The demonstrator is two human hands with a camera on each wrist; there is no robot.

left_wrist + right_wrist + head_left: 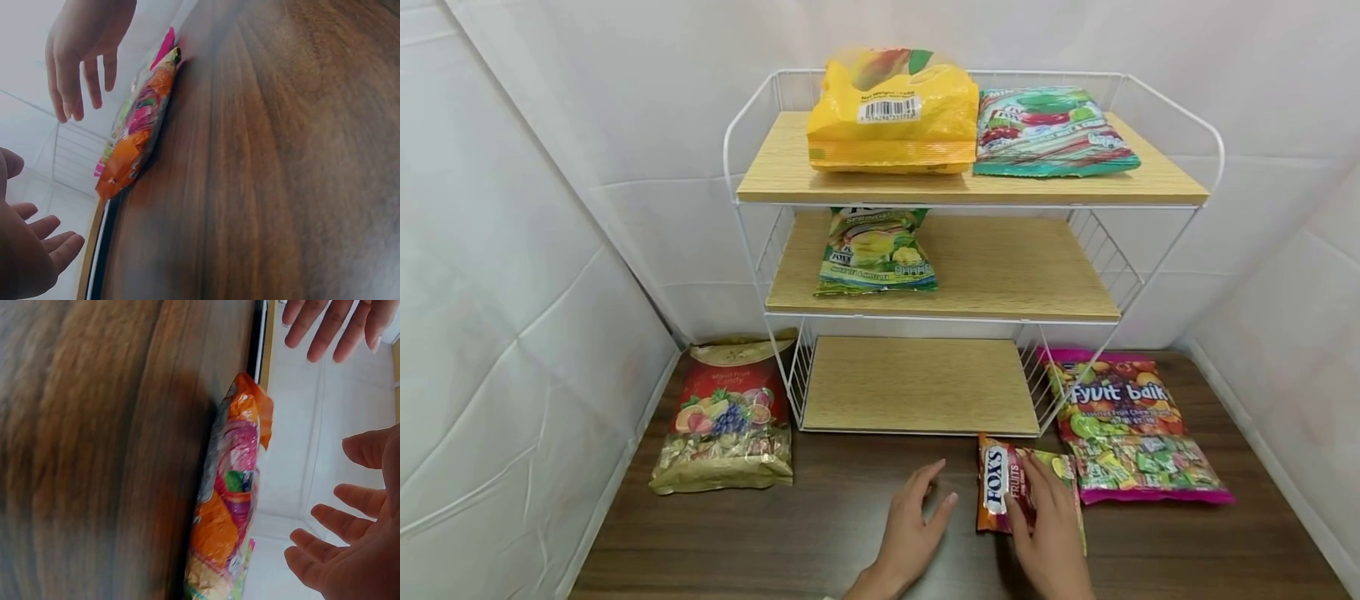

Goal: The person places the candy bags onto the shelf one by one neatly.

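Note:
A Fox's fruits candy bag point(992, 492), orange and magenta, lies flat on the brown table in front of the rack's right end. Just above it hovers my right hand point(1048, 521), fingers spread and slightly bent, hiding part of the print. In the right wrist view a gap shows between those fingers and the bag point(228, 500). To the bag's left is my left hand point(913, 521), held over the table with thumb and fingers apart and nothing between them. The left wrist view has both hands beside the bag's orange end point(128, 159).
A white wire rack with wooden shelves point(925, 383) stands behind. On it are a yellow mango bag point(895, 142), a teal Fox's bag point(1048, 133) and a green Fox's bag point(876, 254). A mixed fruit candy bag point(730, 417) lies left, a Fyvit baik bag point(1131, 417) right.

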